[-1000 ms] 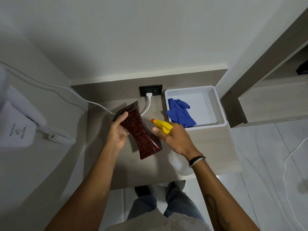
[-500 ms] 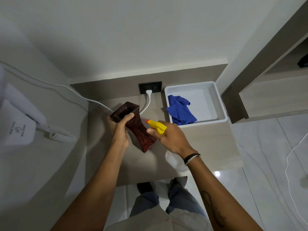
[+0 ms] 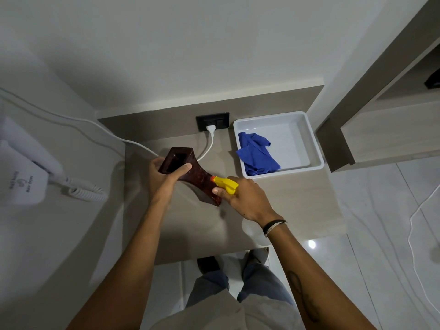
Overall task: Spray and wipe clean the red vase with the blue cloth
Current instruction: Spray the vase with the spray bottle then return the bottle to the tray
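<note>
The person stands at a small wood-grain tabletop (image 3: 297, 206) set into a corner, both arms reaching out over it. The left hand (image 3: 166, 179) grips the red vase (image 3: 197, 177) near its open rectangular mouth, thumb across the front face and fingers wrapped behind. The vase is tilted, its mouth up and toward the far left, its flared base low toward the near right; whether the base touches the tabletop I cannot tell. The glaze is dark red and speckled.

The right hand (image 3: 245, 198) is closed around a spray bottle (image 3: 225, 185), with the yellow trigger head and its orange nozzle tip pointing left, right against the lower body of the vase. The bottle's pale translucent body shows below the wrist, near the tabletop's near edge. A dark band sits on that wrist.

To the far right on the tabletop rests a white plastic tray (image 3: 316, 148), and the blue cloth (image 3: 257, 156) lies crumpled in its left part, one corner draped over the left rim.

At the back panel a black wall socket (image 3: 213, 121) holds a white plug, its cord (image 3: 95, 125) running left along the wall. A white wall-mounted hair dryer (image 3: 21, 172) with a coiled cable hangs on the left wall.
</note>
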Demonstrator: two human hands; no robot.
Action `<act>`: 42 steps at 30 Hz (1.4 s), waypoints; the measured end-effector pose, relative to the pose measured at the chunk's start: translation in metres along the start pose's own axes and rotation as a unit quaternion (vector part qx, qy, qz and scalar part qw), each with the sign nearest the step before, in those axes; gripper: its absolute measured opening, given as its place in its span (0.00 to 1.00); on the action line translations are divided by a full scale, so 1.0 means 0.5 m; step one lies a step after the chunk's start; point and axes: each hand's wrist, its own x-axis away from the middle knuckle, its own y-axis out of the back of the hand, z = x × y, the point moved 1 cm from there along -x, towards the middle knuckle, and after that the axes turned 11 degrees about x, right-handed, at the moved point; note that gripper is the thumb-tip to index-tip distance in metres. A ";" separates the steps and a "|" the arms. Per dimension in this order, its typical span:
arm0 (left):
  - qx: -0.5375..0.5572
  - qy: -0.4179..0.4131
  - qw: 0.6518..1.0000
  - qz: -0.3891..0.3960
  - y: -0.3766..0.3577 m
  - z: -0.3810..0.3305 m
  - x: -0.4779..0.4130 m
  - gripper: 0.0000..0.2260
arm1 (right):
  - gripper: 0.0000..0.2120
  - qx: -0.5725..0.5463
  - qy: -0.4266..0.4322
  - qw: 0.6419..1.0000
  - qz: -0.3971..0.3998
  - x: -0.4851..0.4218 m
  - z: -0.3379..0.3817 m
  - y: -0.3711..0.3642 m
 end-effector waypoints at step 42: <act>-0.390 -0.018 0.918 0.077 0.022 -0.121 0.005 0.30 | 0.27 0.096 0.025 0.995 0.023 0.022 -0.020 -0.024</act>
